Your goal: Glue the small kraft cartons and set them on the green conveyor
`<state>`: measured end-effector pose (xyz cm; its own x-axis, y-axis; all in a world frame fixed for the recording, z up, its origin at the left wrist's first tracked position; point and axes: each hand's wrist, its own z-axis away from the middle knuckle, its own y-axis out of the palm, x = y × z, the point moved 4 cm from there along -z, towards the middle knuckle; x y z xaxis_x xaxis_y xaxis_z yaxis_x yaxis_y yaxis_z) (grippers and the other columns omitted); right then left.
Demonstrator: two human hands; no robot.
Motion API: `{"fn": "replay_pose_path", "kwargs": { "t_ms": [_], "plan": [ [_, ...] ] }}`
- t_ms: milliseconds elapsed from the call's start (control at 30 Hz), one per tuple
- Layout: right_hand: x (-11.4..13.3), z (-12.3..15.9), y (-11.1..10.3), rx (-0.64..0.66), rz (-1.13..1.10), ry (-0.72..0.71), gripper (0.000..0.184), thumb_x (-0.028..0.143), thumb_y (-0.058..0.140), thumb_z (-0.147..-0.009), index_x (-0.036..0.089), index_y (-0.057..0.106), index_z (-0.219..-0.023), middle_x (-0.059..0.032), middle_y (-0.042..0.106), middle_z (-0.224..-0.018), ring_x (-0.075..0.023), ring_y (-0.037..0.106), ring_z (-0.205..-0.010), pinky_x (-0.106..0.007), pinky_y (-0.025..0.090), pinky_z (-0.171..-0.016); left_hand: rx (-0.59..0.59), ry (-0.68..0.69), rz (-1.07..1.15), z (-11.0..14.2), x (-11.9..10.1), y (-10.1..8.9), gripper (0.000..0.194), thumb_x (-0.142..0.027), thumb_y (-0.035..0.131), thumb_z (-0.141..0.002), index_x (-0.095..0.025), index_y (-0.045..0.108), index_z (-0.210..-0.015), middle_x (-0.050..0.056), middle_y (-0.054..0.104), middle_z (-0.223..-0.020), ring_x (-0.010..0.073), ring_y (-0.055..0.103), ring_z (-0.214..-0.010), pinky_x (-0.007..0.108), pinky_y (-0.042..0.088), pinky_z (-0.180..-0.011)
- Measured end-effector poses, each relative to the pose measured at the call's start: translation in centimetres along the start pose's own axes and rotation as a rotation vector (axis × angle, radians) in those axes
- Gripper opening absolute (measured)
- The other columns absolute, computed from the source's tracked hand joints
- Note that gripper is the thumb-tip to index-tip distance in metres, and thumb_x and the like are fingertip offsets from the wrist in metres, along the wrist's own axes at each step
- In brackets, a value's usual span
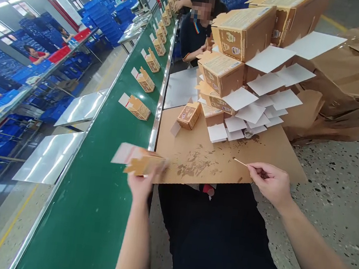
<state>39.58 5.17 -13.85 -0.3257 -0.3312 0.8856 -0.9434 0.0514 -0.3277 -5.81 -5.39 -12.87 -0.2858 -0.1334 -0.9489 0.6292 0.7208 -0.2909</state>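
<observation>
My left hand (140, 184) is closed around a small brown printed carton (146, 163), blurred by motion, over the near edge of the green conveyor belt (93, 194). The carton's open flaps, one of them whitish, point left. Between the fingertips of my right hand (270, 182) is a thin pale stick (240, 162) with a small darker tip. It hovers over the right part of a cardboard sheet (169, 168) marked with dark brown smudges. Another small carton (189, 115) rests on that sheet, a flap sticking out toward me.
Stacked cartons (222, 74) with white flaps rise at the back right, a small round clear object (248, 134) at their foot. Several cartons (140, 107) stand in a row along the belt. A co-worker (197, 32) sits beyond. Brown wrapping (344, 93) lies right.
</observation>
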Motion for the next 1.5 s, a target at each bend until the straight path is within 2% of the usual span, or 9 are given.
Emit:
{"fn": "replay_pose_path", "kwargs": {
  "t_ms": [133, 233, 467, 867, 1033, 1100, 1200, 1367, 1500],
  "plan": [
    [-0.1, -0.2, -0.1, -0.006, -0.001, 0.001, 0.027, 0.047, 0.077, -0.103, 0.026, 0.086, -0.089, -0.0026, 0.078, -0.074, -0.0179, 0.071, -0.061, -0.030, 0.062, -0.058, -0.428, 0.105, -0.033, -5.7, 1.4, -10.5, 0.090, -0.039, 0.109, -0.057, -0.019, 0.064, -0.132, 0.017, 0.076, -0.141, 0.0412, 0.074, -0.139, 0.066, 0.062, -0.120],
    [0.0, -0.6, 0.4, 0.004, -0.003, -0.006, 0.028, 0.048, 0.077, -0.103, 0.026, 0.087, -0.089, -0.0029, 0.079, -0.074, -0.0177, 0.071, -0.061, -0.031, 0.063, -0.058, -0.448, 0.029, -0.073, -7.7, 3.4, -13.1, 0.084, -0.036, 0.107, -0.056, -0.020, 0.063, -0.125, 0.018, 0.077, -0.138, 0.0408, 0.076, -0.137, 0.067, 0.061, -0.121],
    [0.2, -1.2, 1.1, 0.046, 0.032, -0.024, 0.033, 0.055, 0.079, -0.103, 0.025, 0.087, -0.090, -0.0036, 0.079, -0.076, -0.0189, 0.072, -0.060, -0.033, 0.065, -0.057, -0.333, -0.037, -0.202, -8.3, 6.8, -11.0, 0.085, -0.031, 0.104, -0.066, -0.020, 0.059, -0.138, 0.018, 0.074, -0.140, 0.0368, 0.074, -0.141, 0.059, 0.060, -0.123],
    [0.6, -2.1, 0.5, 0.045, 0.028, 0.022, 0.040, 0.062, 0.079, -0.101, 0.025, 0.086, -0.086, -0.0031, 0.075, -0.070, -0.0177, 0.070, -0.057, -0.031, 0.063, -0.057, -0.281, -0.143, -0.098, -10.7, 6.7, -9.7, 0.090, -0.022, 0.107, -0.058, -0.022, 0.054, -0.131, 0.016, 0.070, -0.141, 0.0384, 0.069, -0.146, 0.064, 0.050, -0.131],
    [-0.8, 0.1, -4.4, -0.121, 0.096, 0.135, 0.041, 0.065, 0.080, -0.098, 0.025, 0.087, -0.091, -0.0042, 0.074, -0.070, -0.0207, 0.070, -0.057, -0.036, 0.065, -0.055, -0.648, 0.029, -0.311, -8.2, 4.5, -11.0, 0.088, -0.034, 0.093, -0.078, -0.027, 0.041, -0.149, 0.015, 0.050, -0.154, 0.0371, 0.050, -0.160, 0.061, 0.045, -0.134],
    [-1.1, 0.8, -5.7, -0.161, 0.110, 0.156, 0.034, 0.062, 0.077, -0.101, 0.031, 0.087, -0.093, -0.0047, 0.075, -0.073, -0.0250, 0.071, -0.059, -0.042, 0.065, -0.054, -0.665, 0.190, -0.304, -7.5, 2.5, -8.6, 0.069, -0.037, 0.082, -0.088, -0.029, 0.044, -0.145, 0.011, 0.051, -0.145, 0.0333, 0.056, -0.149, 0.057, 0.052, -0.127],
    [-0.9, 0.5, -5.6, -0.180, 0.067, 0.147, 0.029, 0.059, 0.082, -0.097, 0.032, 0.087, -0.090, -0.0054, 0.074, -0.069, -0.0257, 0.069, -0.055, -0.042, 0.064, -0.050, -0.294, 0.325, -0.189, -8.1, -0.6, 0.1, 0.056, -0.040, 0.081, -0.089, -0.027, 0.053, -0.136, 0.008, 0.057, -0.129, 0.0281, 0.066, -0.125, 0.048, 0.058, -0.115],
    [0.7, -1.8, -2.9, -0.125, 0.009, 0.112, 0.032, 0.056, 0.085, -0.092, 0.025, 0.086, -0.085, -0.0042, 0.070, -0.062, -0.0201, 0.066, -0.053, -0.034, 0.061, -0.050, 0.213, 0.165, -0.125, -10.0, -3.7, 15.2, 0.070, -0.030, 0.091, -0.081, -0.021, 0.059, -0.142, 0.014, 0.065, -0.131, 0.0274, 0.069, -0.116, 0.042, 0.058, -0.105],
    [1.8, -2.1, -2.6, -0.118, 0.003, 0.095, 0.031, 0.053, 0.084, -0.094, 0.024, 0.087, -0.085, -0.0047, 0.072, -0.065, -0.0192, 0.065, -0.054, -0.033, 0.061, -0.052, 0.210, 0.048, -0.139, -9.1, -3.3, 17.1, 0.049, -0.024, 0.077, -0.092, -0.018, 0.063, -0.138, 0.007, 0.069, -0.107, 0.0239, 0.072, -0.099, 0.041, 0.059, -0.100]
  ]
}}
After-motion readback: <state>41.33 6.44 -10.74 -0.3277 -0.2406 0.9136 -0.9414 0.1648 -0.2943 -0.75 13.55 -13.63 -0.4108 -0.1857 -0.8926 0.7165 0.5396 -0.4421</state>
